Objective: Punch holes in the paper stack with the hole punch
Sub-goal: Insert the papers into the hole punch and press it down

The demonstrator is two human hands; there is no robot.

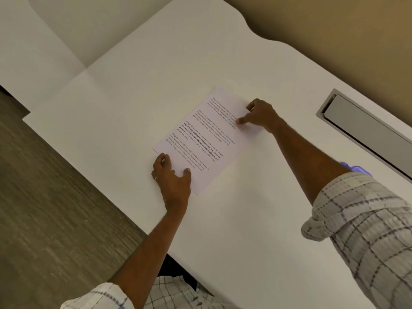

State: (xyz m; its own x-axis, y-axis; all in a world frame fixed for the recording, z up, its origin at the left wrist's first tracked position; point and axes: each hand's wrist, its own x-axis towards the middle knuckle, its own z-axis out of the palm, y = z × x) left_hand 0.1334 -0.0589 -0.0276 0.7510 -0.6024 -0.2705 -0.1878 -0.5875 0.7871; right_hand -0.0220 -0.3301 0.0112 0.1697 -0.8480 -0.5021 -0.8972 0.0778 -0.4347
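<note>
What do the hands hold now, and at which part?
The left hand and right hand hold the white printed paper stack by opposite short edges.

One view only — head-worn, wide-angle, looking steeply down and forward onto the white desk (245, 230) from close above; frame tilted, desk running diagonally — paper stack (200, 139) dead centre, floor (44, 197) at left.
</note>
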